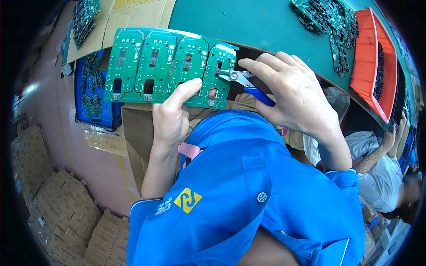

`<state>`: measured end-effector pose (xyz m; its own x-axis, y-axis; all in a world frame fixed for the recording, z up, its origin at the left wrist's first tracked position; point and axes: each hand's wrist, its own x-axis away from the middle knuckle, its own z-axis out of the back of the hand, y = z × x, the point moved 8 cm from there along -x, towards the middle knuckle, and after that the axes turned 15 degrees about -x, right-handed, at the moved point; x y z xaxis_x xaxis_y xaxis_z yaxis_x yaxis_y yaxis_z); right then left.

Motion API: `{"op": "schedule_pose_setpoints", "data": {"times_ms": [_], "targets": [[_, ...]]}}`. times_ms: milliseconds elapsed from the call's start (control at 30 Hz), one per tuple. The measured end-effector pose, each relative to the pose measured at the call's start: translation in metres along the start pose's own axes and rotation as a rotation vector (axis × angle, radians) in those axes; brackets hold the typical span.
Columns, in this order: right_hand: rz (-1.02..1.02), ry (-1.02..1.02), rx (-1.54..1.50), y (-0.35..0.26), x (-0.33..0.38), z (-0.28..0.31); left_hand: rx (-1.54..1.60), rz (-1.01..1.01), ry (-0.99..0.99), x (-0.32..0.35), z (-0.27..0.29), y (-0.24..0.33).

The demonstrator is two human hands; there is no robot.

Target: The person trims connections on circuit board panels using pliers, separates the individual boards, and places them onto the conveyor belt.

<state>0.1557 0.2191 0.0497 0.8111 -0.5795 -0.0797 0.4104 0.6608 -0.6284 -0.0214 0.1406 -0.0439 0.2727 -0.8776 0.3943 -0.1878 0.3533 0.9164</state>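
Observation:
A green circuit board panel made up of several joined boards is held up in front of me. My left hand grips its lower edge, the thumb lying on the face and the fingers hidden behind. In my right hand is a pair of cutting pliers with blue handles. Their metal jaws touch or nearly touch the rightmost board beside its upper slot; whether they close on anything I cannot tell.
A green-topped table bears a pile of circuit boards and an orange-red bin of dark small parts. At left stand a blue crate with boards in it and stacked cartons. Another person works at the right.

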Motion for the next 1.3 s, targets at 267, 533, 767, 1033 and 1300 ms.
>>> {"op": "schedule_pose_setpoints", "data": {"times_ms": [267,533,767,1033,1300], "targets": [[-0.003,-0.024,0.002,-0.001,0.000,-0.003,-0.217,-0.173,0.037,0.006,0.003,0.004],[-0.017,-0.046,0.038,-0.002,0.003,-0.010,-0.103,-0.113,0.008,0.005,-0.002,0.009],[-0.040,0.017,-0.013,-0.002,-0.007,-0.010,-0.108,-0.163,0.069,0.003,0.016,0.004],[-0.065,0.021,-0.218,-0.006,-0.031,0.005,-0.104,-0.098,0.144,0.012,0.039,-0.002],[0.098,0.115,-0.058,-0.011,-0.110,0.018,0.285,0.027,0.125,0.028,0.045,-0.006]]}}
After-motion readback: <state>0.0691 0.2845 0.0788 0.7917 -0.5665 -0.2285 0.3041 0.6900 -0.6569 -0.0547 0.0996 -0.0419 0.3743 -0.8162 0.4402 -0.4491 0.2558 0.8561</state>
